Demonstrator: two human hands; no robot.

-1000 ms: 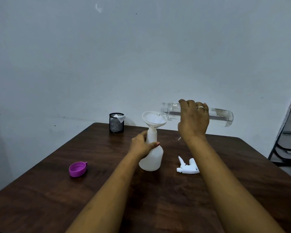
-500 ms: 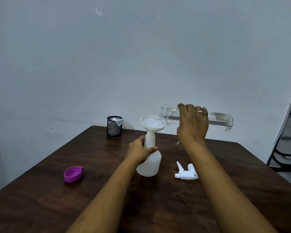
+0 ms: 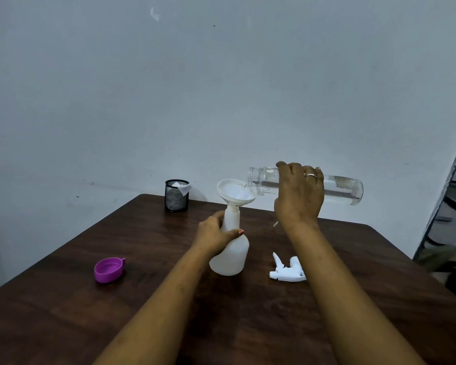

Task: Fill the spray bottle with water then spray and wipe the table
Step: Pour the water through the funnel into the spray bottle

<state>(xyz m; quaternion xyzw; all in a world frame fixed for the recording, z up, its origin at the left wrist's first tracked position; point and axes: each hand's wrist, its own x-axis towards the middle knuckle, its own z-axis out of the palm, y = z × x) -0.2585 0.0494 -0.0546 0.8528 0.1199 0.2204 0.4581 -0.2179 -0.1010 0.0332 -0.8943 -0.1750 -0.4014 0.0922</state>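
While your right hand (image 3: 298,196) grips the water bottle (image 3: 340,187), tipped nearly flat over the funnel (image 3: 234,192), your left hand (image 3: 216,233) clasps the spray bottle (image 3: 232,256) standing mid-way across the table (image 3: 142,299); filling looks underway; next, right the water bottle, then fit the spray head (image 3: 287,271) lying just right.

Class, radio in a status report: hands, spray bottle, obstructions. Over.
Left hand grips white plastic spray bottle. Right hand tips clear water bottle into white funnel. White trigger head off, lying beside it.

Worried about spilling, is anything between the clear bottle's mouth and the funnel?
Nothing visible. The clear bottle, tipped by the right hand, has its mouth right at the funnel rim; the left hand grips the spray bottle below it.
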